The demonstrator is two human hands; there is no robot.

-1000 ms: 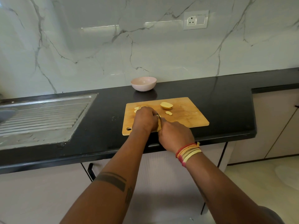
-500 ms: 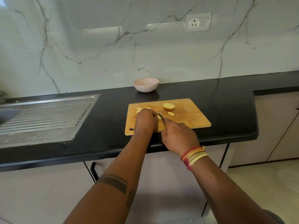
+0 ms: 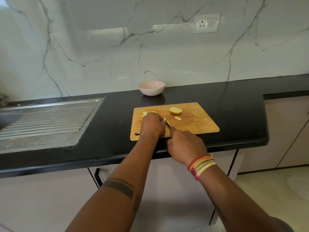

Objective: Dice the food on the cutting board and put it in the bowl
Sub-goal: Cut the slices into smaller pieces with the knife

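A wooden cutting board (image 3: pixel 197 124) lies on the black counter. On it sit a potato half (image 3: pixel 175 110), a small slice (image 3: pixel 177 118) and a pile of diced pieces (image 3: pixel 148 112) at the far left. My left hand (image 3: pixel 152 125) presses down on a piece of potato that it hides. My right hand (image 3: pixel 185 144) grips a knife (image 3: pixel 168 124) whose blade lies just right of my left fingers. A pink bowl (image 3: pixel 151 88) stands behind the board by the wall; nothing shows inside it.
A steel sink drainboard (image 3: pixel 48 121) fills the counter's left side. The counter's front edge (image 3: pixel 100 158) runs just below the board. A wall socket (image 3: pixel 206 23) sits on the marble backsplash. Cabinets stand at the right.
The view has shifted slightly. My right hand has drawn back toward the counter's front edge with the knife. My left hand stays on the board.
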